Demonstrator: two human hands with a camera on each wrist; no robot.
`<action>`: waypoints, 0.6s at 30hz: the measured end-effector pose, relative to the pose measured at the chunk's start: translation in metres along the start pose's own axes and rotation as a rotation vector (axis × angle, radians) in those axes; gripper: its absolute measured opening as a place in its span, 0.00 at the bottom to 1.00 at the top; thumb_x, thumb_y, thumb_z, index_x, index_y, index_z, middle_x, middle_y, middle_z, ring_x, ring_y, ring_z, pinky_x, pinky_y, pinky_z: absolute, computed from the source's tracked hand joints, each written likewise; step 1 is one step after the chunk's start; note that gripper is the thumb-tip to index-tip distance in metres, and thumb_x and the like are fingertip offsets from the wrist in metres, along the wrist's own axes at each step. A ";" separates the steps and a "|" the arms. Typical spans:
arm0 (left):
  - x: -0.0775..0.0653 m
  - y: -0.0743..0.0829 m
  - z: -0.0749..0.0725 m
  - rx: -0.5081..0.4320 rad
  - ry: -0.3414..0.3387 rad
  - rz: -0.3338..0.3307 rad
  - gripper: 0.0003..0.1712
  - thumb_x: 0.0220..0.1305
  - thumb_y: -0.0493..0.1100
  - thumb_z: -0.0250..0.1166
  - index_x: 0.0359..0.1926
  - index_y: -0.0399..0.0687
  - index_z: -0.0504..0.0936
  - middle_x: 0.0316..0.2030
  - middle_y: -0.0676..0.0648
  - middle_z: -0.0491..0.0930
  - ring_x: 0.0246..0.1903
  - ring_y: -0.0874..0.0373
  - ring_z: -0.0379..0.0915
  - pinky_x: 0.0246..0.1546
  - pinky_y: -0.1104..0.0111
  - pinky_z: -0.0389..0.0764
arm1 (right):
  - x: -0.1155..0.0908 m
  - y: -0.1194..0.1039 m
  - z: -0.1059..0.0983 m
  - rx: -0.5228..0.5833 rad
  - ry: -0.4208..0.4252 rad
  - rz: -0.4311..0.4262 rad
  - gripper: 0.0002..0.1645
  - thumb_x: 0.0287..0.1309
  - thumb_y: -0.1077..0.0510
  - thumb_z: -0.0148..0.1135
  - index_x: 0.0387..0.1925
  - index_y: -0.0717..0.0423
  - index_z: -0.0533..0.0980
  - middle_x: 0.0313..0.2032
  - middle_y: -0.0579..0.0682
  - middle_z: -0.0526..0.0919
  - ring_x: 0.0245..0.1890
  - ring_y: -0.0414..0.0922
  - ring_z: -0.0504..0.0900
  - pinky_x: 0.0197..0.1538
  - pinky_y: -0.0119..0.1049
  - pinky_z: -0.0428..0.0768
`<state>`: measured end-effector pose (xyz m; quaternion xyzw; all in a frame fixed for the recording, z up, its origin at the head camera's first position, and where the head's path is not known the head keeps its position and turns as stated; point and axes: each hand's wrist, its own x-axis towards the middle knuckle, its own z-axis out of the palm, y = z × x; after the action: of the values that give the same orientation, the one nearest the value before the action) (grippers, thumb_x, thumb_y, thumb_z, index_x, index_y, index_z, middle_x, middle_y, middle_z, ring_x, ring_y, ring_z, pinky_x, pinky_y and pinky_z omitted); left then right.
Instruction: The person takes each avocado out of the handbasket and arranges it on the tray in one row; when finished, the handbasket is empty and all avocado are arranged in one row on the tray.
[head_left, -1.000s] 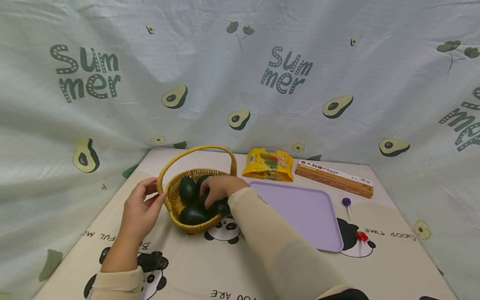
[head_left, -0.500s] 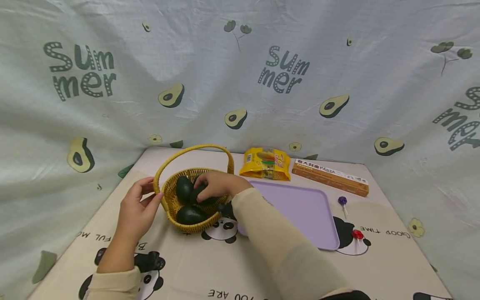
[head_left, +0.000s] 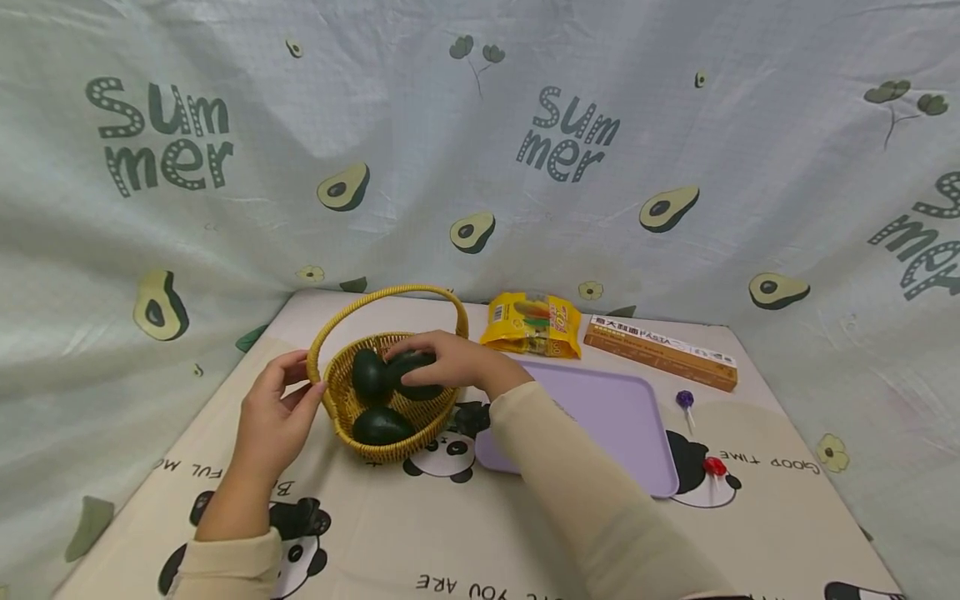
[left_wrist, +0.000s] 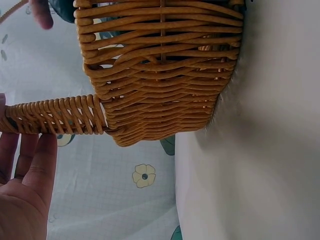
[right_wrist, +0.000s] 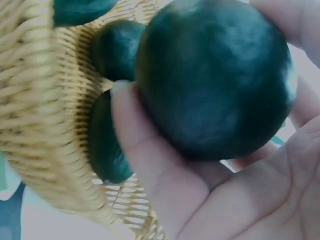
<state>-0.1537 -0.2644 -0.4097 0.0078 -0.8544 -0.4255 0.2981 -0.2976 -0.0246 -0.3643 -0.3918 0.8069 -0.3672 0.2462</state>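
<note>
Head view shows our right hand curled round a dark green avocado, holding it just above the rim of the wicker basket. Our right-wrist view confirms the grip: thumb and fingers wrap the avocado, with the basket wall at 9 o'clock of it. Two more avocados lie inside the basket, one touching the held fruit at its 9 o'clock, the other near the front wall at 6 o'clock.

Our left hand sits at 9 o'clock of the basket, fingers fairly straight and resting against the base of the basket handle; in the left-wrist view the fingertips touch the woven handle without closing round it.

At 3 o'clock of the basket lies a lilac tray. Beyond it, at 12 o'clock, are a yellow snack packet and a long brown pasta box. A purple lollipop and a red lollipop lie just beside the tray at its 3 o'clock.
</note>
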 end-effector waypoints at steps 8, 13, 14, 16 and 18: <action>0.000 0.001 0.001 -0.005 -0.002 -0.013 0.28 0.66 0.28 0.66 0.65 0.39 0.72 0.53 0.40 0.77 0.56 0.44 0.78 0.51 0.91 0.73 | -0.017 0.007 -0.006 0.126 0.019 -0.029 0.29 0.60 0.53 0.70 0.63 0.34 0.79 0.64 0.41 0.77 0.58 0.42 0.78 0.60 0.37 0.81; 0.000 0.002 0.001 0.009 -0.004 -0.021 0.28 0.66 0.28 0.67 0.66 0.40 0.72 0.54 0.40 0.78 0.56 0.45 0.78 0.53 0.88 0.75 | -0.029 0.010 -0.011 0.168 0.025 -0.028 0.32 0.58 0.52 0.70 0.65 0.37 0.76 0.66 0.45 0.75 0.57 0.47 0.78 0.59 0.40 0.84; -0.001 0.002 0.001 0.015 -0.003 -0.022 0.28 0.66 0.28 0.67 0.66 0.40 0.72 0.54 0.40 0.78 0.56 0.45 0.78 0.53 0.88 0.76 | -0.032 0.011 -0.011 0.170 0.030 -0.028 0.32 0.59 0.51 0.69 0.66 0.37 0.76 0.66 0.45 0.75 0.58 0.47 0.78 0.59 0.40 0.84; 0.000 0.002 0.000 0.014 -0.003 -0.027 0.28 0.66 0.28 0.67 0.66 0.40 0.72 0.54 0.40 0.77 0.56 0.45 0.78 0.52 0.88 0.75 | -0.036 0.013 -0.013 0.170 0.039 -0.030 0.30 0.61 0.50 0.68 0.66 0.37 0.76 0.68 0.44 0.73 0.58 0.47 0.78 0.60 0.41 0.84; 0.000 0.002 0.000 0.009 -0.003 -0.026 0.28 0.67 0.29 0.67 0.66 0.40 0.72 0.54 0.40 0.77 0.57 0.44 0.78 0.52 0.89 0.74 | -0.041 0.016 -0.014 0.178 0.047 -0.029 0.29 0.62 0.50 0.68 0.65 0.38 0.77 0.68 0.44 0.74 0.59 0.47 0.78 0.61 0.42 0.83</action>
<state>-0.1530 -0.2632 -0.4087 0.0198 -0.8566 -0.4255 0.2912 -0.2912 0.0209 -0.3637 -0.3712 0.7708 -0.4502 0.2556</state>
